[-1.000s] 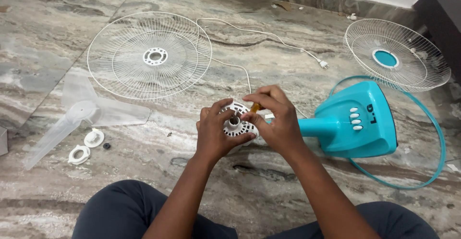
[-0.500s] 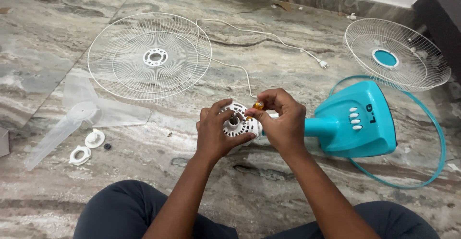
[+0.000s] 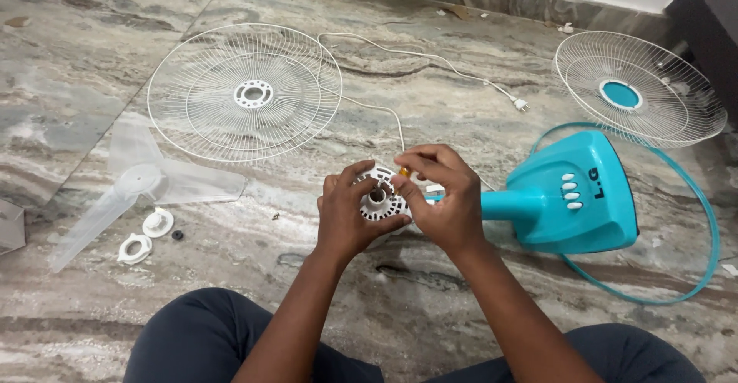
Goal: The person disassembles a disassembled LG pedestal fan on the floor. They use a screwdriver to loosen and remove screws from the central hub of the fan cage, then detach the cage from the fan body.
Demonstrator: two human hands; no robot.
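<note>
While both hands [image 3: 400, 206] clasp the white motor housing [image 3: 378, 198] beside the teal fan base [image 3: 573, 198], it seems light, rigid plastic, best gripped by its rim.

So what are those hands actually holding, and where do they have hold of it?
The left hand grips the white round fan motor housing by its left rim. The right hand pinches a small orange-tipped tool by its top, over the housing.
</note>
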